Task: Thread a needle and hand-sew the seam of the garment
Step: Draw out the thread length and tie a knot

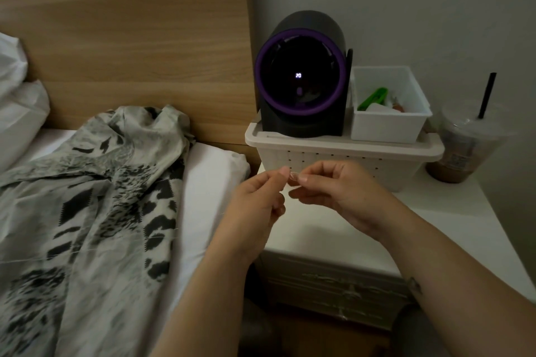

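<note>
Thread (87, 246) pinched by left hand (255, 206) and right hand (327, 191), fingers curled; reckoned limp, featherlight, slippery, so best gripped near tip. Needle not made out.

White nightstand (464, 211) carries 1 perforated white basket (333, 159) at its back. Iced drink cup (461, 148) with a black straw stands just right of the basket on the same top. Left of the basket is the bed (208, 182), with a white sheet and 1 grey-black patterned garment (95, 197) spread on it. White pillows (20, 113) lie farther left.
</note>
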### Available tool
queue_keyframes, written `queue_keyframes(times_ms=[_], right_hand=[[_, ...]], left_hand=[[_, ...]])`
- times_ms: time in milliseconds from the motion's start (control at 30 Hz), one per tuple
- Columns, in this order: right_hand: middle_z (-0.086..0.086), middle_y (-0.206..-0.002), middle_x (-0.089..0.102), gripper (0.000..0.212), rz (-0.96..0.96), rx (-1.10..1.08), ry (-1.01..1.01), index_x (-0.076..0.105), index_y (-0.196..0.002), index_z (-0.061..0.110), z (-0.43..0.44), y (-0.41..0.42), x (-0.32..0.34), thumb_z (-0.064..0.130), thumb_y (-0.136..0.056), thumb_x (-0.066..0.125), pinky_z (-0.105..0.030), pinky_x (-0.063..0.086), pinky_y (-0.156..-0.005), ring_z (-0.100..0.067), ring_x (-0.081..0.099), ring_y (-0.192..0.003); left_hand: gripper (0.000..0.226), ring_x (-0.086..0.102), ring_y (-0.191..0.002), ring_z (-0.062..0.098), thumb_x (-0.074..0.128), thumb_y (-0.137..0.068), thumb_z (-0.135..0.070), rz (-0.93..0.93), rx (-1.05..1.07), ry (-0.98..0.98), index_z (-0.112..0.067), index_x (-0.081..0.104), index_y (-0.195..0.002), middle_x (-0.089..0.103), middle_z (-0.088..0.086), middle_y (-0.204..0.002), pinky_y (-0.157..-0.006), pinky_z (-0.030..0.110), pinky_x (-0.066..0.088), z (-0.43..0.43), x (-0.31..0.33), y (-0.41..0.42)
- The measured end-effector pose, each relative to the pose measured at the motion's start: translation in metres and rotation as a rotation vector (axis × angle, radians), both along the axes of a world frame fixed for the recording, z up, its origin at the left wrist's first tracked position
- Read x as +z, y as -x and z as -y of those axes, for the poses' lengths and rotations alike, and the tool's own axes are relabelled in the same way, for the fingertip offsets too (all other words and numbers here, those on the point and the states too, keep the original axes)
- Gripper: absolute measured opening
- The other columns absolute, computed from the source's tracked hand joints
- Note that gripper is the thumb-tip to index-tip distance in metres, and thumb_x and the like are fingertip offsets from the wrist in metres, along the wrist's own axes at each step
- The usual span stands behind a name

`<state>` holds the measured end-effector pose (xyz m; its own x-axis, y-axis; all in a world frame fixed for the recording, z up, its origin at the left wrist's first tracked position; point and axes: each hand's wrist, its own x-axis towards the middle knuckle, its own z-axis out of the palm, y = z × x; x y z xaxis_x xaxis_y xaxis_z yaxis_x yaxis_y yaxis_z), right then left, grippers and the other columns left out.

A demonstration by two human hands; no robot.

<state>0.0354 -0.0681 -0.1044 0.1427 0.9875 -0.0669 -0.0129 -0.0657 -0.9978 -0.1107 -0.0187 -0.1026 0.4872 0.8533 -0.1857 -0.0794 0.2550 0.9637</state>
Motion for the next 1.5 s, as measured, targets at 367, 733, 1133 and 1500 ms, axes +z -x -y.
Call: queue_keyframes(times_ms=[367,733,1133,1500], right_hand=[[0.008,-0.089,0.063,0.013,0.307,-0.171,-0.018,0.065,-0.089,0.034,-0.001,0.002,-0.006,0.022,-0.085,0.066,-0.019,0.047,-0.072,-0.007,0.06,-0.085],[0.014,-0.084,0.064,0.036,0.119,-0.204,-0.23,0.068,-0.081,0.035,-0.001,0.0,0.001,-0.001,-0.082,0.065,-0.017,0.049,-0.064,-0.005,0.062,-0.078],[0.023,-0.091,0.052,0.009,0.759,-0.308,-0.306,0.063,-0.084,0.035,-0.002,0.016,-0.003,0.039,-0.079,0.07,-0.01,0.037,-0.065,0.004,0.049,-0.083],[0.012,-0.086,0.06,0.01,0.521,-0.338,-0.211,0.064,-0.077,0.035,0.0,0.0,0.002,0.029,-0.083,0.069,-0.006,0.039,-0.063,-0.003,0.049,-0.076]], left_hand=[[0.025,0.038,-0.044,0.004,0.061,-0.09,-0.025,0.153,0.053,0.226,-0.019,0.075,-0.07,0.049,-0.006,-0.069,-0.047,0.014,0.04,-0.002,-0.003,-0.003],[0.018,0.048,-0.05,-0.011,0.061,-0.09,-0.038,-0.263,0.296,-0.25,-0.026,0.072,-0.084,0.059,-0.017,-0.057,-0.047,0.007,0.04,-0.002,-0.007,-0.002],[0.021,0.055,-0.066,-0.014,0.059,-0.089,-0.045,-0.318,0.271,-0.285,-0.028,0.071,-0.085,0.066,-0.019,-0.071,-0.051,0.007,0.041,0.0,-0.005,-0.002],[0.018,0.061,-0.08,0.007,0.055,-0.091,-0.043,-0.341,0.07,-0.28,-0.036,0.072,-0.091,0.061,-0.006,-0.073,-0.064,0.018,0.041,0.0,0.0,0.004]])
